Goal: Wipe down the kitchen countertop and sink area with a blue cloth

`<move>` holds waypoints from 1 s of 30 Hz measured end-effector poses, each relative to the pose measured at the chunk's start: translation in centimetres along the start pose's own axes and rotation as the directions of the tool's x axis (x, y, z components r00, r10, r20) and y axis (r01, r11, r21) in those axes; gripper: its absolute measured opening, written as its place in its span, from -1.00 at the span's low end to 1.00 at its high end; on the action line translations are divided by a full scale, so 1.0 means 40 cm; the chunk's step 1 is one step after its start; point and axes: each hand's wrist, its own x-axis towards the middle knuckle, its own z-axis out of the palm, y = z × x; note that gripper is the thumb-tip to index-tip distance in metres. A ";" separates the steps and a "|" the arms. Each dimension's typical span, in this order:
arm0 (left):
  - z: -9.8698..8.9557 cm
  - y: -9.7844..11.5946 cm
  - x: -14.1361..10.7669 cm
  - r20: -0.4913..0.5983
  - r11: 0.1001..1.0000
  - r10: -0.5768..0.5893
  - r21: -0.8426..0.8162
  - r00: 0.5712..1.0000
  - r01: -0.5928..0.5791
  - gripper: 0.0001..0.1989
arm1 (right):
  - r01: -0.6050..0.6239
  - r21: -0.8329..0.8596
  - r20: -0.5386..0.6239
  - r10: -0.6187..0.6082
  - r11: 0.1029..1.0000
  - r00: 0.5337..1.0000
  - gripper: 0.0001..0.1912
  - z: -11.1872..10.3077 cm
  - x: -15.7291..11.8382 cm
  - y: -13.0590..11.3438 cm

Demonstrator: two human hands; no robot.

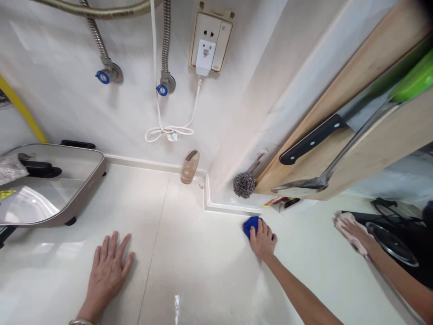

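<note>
My left hand (107, 270) lies flat on the glossy white countertop (189, 253), fingers stretched, holding nothing. In my right hand (263, 241) a crumpled blue cloth (251, 225) is gripped and pressed to the counter, close to the raised edge strip at the wall corner. Part of the cloth is hidden under my fingers. Just above it, a steel wool scrubber (244, 185) hangs from a wall hook. A small clear bottle (190, 167) with brownish contents stands against the back wall, between my two hands.
At left sits a rectangular electric pan (81, 194). Cleaver (311, 140) and metal spatula (304, 184) hang before a wooden board (368, 167). Another person's hand (355, 230) holds a pink cloth (350, 225) beside a black stove (406, 253). A plugged cord (196, 99) dangles above.
</note>
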 end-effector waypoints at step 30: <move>-0.010 0.002 -0.018 -0.041 0.998 -0.025 0.059 0.999 0.028 -0.42 | 0.723 0.255 0.005 -0.748 0.642 0.663 -0.31 -0.075 -0.250 -0.766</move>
